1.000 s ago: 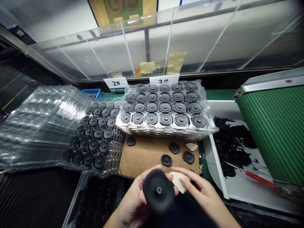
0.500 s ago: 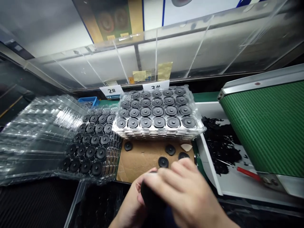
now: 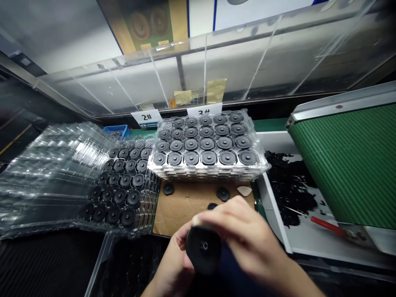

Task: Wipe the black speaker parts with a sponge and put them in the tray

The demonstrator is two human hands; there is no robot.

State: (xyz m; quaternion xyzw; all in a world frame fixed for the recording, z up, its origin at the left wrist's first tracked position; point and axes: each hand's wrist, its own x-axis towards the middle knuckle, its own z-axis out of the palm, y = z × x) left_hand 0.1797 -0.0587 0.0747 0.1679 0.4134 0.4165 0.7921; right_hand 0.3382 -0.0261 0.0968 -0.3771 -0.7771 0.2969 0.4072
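Close in front of me, a black rubber disc (image 3: 202,249) with a small ring at its centre faces up toward the camera. My left hand (image 3: 173,253) grips its left edge, fingers partly hidden behind it. My right hand (image 3: 247,233) pinches the top and right edge. Beyond my hands, on a brown cardboard sheet (image 3: 179,208), lie loose discs of the same kind, one black disc (image 3: 223,193) among them. A cream-coloured wedge-shaped piece (image 3: 244,190) lies close by. My right hand partly covers another disc (image 3: 212,206).
A stack of clear trays (image 3: 204,172) filled with black discs stands behind the cardboard. Another tray stack (image 3: 145,218) is at left. On the right, a white bin (image 3: 275,214) holds black scraps and a red-handled tool (image 3: 327,225), beside a green conveyor belt (image 3: 349,161).
The held disc has turned so its face with the central ring shows. My right hand's fingers have shifted along its top edge and cover more of the loose discs.
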